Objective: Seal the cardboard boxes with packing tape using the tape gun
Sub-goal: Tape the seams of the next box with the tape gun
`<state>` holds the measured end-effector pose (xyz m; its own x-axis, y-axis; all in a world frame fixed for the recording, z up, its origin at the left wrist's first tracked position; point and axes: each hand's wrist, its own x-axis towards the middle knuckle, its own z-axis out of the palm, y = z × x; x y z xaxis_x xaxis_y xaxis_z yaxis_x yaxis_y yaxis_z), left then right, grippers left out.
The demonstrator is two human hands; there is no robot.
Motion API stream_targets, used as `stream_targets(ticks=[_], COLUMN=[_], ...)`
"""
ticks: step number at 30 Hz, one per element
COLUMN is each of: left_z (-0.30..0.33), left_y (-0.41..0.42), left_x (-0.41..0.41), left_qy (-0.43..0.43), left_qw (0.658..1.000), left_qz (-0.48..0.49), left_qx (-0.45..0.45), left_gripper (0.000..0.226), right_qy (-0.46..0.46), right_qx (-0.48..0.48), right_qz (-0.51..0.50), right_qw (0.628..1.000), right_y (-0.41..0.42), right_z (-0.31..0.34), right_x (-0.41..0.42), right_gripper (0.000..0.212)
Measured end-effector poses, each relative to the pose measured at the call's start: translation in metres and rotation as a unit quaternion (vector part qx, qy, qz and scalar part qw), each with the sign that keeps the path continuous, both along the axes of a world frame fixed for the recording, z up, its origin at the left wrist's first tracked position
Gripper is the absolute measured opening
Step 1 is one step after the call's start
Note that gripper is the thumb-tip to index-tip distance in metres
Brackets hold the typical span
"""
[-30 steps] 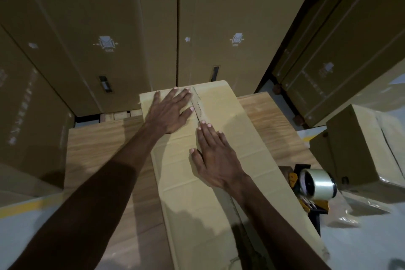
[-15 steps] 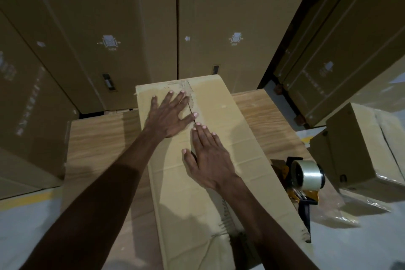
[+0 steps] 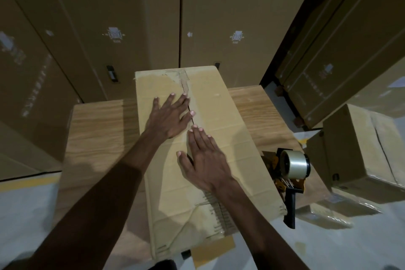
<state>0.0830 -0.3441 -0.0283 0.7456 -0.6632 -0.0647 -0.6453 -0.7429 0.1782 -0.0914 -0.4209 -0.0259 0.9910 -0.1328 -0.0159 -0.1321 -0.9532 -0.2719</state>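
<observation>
Pressing box (image 3: pixel 219 116): both flat hands; tape gun (image 3: pixel 291 169) right.

Since 1.0 s ago: left hand (image 3: pixel 169 116) and right hand (image 3: pixel 202 160), flat on the box (image 3: pixel 221 129), have drawn back from its 12 o'clock end toward 6 o'clock along the centre seam (image 3: pixel 189 103), exposing more seam.

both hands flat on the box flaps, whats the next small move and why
Probably keep the left hand pressing the flaps and reach the right hand to the tape gun. The box seam looks closed but untaped mid-length, and the gun lies unheld on the table, right of the box.
</observation>
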Motion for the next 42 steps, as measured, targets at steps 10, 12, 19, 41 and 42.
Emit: stream_targets(ticks=[10, 12, 19, 41, 42], left_z=[-0.006, -0.007, -0.004, 0.003, 0.004], left_y=[0.002, 0.001, 0.014, 0.036, 0.037], left_x=[-0.004, -0.007, -0.056, -0.115, -0.114], left_qy=[-0.002, -0.008, -0.008, 0.002, -0.001], left_qw=[1.0, 1.0, 0.999, 0.999, 0.999], left_qz=[0.006, 0.01, 0.015, -0.036, -0.037], left_qx=[0.003, -0.001, -0.031, 0.017, 0.013], left_gripper=[0.069, 0.068, 0.055, 0.063, 0.063], right_qy=[0.014, 0.013, 0.011, -0.037, -0.038], right_qx=[0.006, 0.002, 0.008, -0.015, -0.014], right_qz=[0.043, 0.045, 0.036, 0.011, 0.011], right_qw=[0.999, 0.999, 0.999, 0.999, 0.999], right_y=[0.0, 0.001, 0.0, 0.026, 0.028], right_z=[0.008, 0.006, 0.007, 0.0, 0.001], right_x=[-0.048, -0.061, -0.063, -0.135, -0.135], right_gripper=[0.072, 0.071, 0.072, 0.072, 0.072])
